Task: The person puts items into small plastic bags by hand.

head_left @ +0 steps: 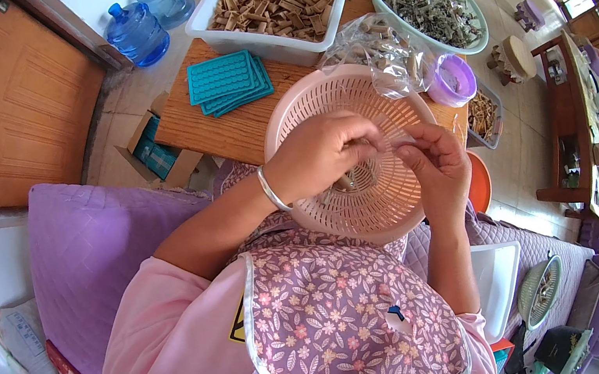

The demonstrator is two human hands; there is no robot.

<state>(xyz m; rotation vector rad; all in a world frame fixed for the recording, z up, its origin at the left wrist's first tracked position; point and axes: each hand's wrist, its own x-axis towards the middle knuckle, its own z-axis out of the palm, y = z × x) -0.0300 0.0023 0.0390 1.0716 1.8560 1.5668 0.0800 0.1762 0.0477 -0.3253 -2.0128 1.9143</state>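
Note:
My left hand [329,149], with a silver bangle on its wrist, is over the pink slotted plastic basket [285,110], fingers curled and thumb against them. Close to it, over the basket's right side, my right hand [438,164] pinches thumb to forefinger. Something thin and pale seems to be between the two hands, too small to make out. Under my left hand a small brownish piece [346,181] lies in the basket. Just beyond the basket are a clear plastic bag [380,54] with brown pieces inside and a purple round tub [451,81].
On the wooden table [186,123] are a white bin [276,47] of brown pieces, teal textured sheets [222,79] and a pale green basin [477,38] of grey-green bits. Blue water bottles [138,36] stand behind left. An orange bowl [479,181] sits right of the pink basket.

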